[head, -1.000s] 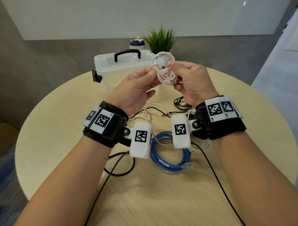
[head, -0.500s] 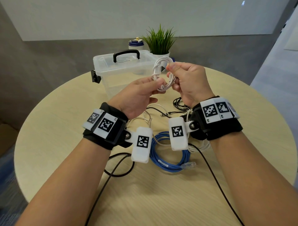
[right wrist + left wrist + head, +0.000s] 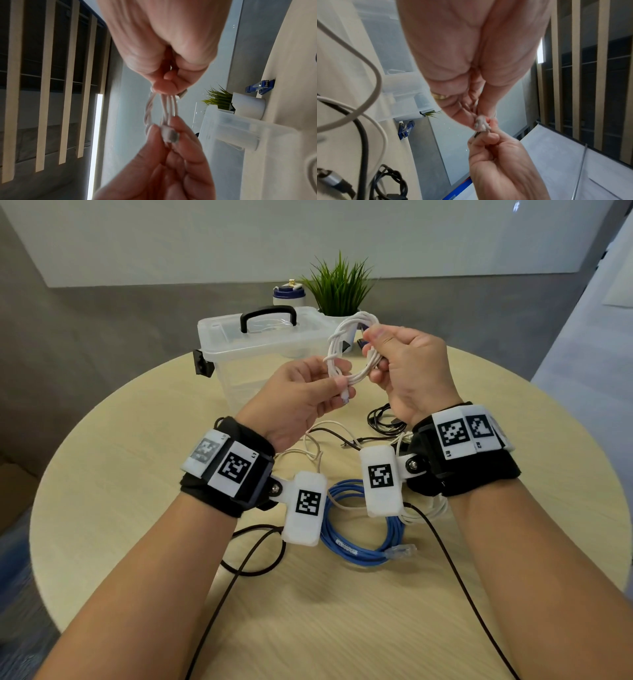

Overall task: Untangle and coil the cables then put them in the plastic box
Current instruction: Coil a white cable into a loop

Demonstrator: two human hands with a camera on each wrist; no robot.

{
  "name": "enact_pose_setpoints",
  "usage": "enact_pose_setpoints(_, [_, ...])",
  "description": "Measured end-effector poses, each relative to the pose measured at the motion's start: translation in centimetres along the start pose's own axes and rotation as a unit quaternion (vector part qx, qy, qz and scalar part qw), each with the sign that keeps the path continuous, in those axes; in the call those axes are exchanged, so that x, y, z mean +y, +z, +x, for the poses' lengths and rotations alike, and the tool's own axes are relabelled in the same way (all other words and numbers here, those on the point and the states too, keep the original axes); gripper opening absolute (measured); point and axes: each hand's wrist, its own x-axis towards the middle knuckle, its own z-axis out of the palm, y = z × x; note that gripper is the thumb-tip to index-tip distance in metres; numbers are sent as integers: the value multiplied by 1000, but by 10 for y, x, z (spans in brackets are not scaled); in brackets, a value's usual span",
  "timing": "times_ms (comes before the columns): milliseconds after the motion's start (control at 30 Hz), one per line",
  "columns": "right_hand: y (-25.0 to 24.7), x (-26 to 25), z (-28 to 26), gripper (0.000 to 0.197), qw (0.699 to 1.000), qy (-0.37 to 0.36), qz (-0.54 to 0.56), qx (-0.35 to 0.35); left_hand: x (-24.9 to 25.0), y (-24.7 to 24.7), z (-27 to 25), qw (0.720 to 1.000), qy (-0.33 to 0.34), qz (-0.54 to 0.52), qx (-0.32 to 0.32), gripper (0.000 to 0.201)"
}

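Observation:
Both hands hold a small coiled white cable point(image 3: 337, 347) in the air in front of the clear plastic box point(image 3: 260, 350), whose lid with a black handle is on. My left hand point(image 3: 318, 385) pinches the coil's lower left side, and a plug end point(image 3: 345, 398) sticks out below the thumb. My right hand point(image 3: 387, 354) grips the coil's right side with curled fingers. The right wrist view shows the white cable point(image 3: 167, 106) strands stretched between the two hands. On the table lie a blue cable point(image 3: 363, 529), a black cable bundle point(image 3: 385, 419) and a loose beige cable point(image 3: 318, 440).
The round wooden table point(image 3: 137, 440) carries a potted green plant point(image 3: 339, 289) and a blue-capped bottle point(image 3: 289, 294) behind the box. Thin black leads point(image 3: 246, 563) run from the wrist cameras across the table toward its near edge.
The hands have drawn slightly apart and the coil has turned, so its loop now shows opened between them. The left hand now holds lower on the coil, with the plug end showing.

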Motion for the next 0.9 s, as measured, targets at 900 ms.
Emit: enact_pose_setpoints(900, [0, -1, -12, 12, 986, 52, -29, -157, 0, -4, 6, 982, 53, -134, 126, 20])
